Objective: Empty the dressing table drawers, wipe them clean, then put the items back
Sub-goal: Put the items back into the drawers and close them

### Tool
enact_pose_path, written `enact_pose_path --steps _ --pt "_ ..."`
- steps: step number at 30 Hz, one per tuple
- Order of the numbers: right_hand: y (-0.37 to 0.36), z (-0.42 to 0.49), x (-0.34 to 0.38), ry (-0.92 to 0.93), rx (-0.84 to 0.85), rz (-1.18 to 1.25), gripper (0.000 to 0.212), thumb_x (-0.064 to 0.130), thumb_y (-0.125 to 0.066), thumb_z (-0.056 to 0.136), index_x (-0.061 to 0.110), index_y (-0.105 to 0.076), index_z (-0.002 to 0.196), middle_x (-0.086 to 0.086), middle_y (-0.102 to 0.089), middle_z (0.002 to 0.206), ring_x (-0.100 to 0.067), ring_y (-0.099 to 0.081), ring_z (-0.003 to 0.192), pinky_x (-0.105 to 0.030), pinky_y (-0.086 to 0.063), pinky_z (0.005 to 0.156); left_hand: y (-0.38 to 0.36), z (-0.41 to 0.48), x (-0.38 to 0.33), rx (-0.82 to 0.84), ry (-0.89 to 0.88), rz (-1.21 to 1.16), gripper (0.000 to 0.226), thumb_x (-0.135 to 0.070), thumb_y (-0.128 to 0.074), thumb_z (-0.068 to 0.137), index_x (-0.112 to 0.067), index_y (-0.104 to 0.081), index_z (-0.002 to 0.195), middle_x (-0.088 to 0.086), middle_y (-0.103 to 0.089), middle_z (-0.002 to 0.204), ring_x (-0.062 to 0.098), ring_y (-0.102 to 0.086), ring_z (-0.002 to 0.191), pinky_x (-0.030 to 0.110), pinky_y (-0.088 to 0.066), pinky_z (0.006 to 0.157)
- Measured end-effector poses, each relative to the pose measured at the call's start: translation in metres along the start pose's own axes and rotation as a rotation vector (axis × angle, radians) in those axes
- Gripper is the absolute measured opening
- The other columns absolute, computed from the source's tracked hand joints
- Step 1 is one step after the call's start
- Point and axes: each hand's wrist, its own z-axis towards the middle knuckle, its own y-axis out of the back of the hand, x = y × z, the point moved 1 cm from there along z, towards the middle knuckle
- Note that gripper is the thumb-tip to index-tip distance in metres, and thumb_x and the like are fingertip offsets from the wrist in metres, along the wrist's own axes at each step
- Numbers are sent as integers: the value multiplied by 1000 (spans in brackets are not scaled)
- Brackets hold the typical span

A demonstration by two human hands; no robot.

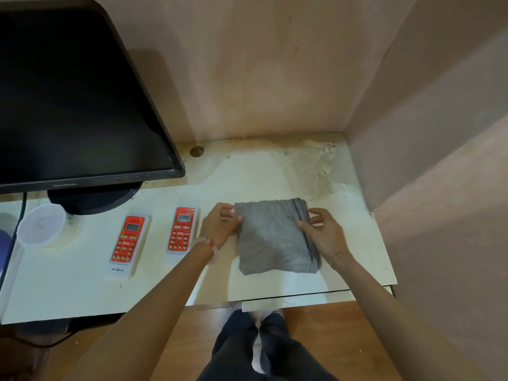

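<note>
On my feed the folded grey terry cloth point(275, 236) lies flat on the pale, stained table top point(247, 171), right of centre in the frame. It sits between the person's two hands and well clear of the table's front edge.

The left hand point(220, 224) is at the cloth's left edge near its upper corner, with thumb and curled fingers pinching the fabric there. The right hand point(324, 237) is at the opposite edge. Its thumb rests on the dark stitched hem while the fingers arch over the upper right corner. I cannot tell whether that hand grips the cloth or only steadies it.

The cloth is close to square and slightly longer from top to bottom of the frame, and the hem follows that long side on the right.

What matters for the next move, as I judge it, is the pale drawer front point(302, 301). It shows as a strip just under the table's front edge, directly below the cloth in the frame and ajar by a sliver. The cloth has to come down toward the person to reach it. Both hands are equally near, though the left has the surer hold.

Left of the hands lie two red-and-white remote controls point(127, 242) point(181, 229). A black flat monitor point(77, 100) fills the upper left.
</note>
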Motion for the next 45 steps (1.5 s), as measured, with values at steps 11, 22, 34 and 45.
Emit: enact_pose_path --steps 11,22,34,45 --pt "4 -36 -29 -99 197 69 59 17 -71 80 12 -42 131 -9 -54 102 -23 -58 92 -33 -53 75 -6 -59 20 160 86 -1 50 1 -68 79 -14 -43 121 9 -55 95 23 -60 88 37 -56 77" --pt "5 -64 -31 209 7 -468 62 33 -65 84 16 -38 137 -8 -47 130 -24 -49 113 -37 -45 93 1 -78 27 50 -174 530 45 -14 -63 86 -11 -45 128 3 -56 100 16 -55 85 25 -46 75" --pt "40 -74 60 657 -234 -486 51 29 -52 92 16 -36 139 -1 -42 141 -17 -35 131 -22 -23 106 27 -95 -57 -268 -870 1097 44 -37 -40 87 -8 -61 114 7 -65 111 28 -60 106 39 -46 92" --pt "89 -86 94 709 -358 -595 52 37 -47 90 13 -42 136 -4 -49 135 -17 -39 125 -20 -24 102 28 -104 -126 -357 -989 1085 51 -45 -40 88 -9 -58 119 5 -63 117 25 -56 111 40 -39 98"
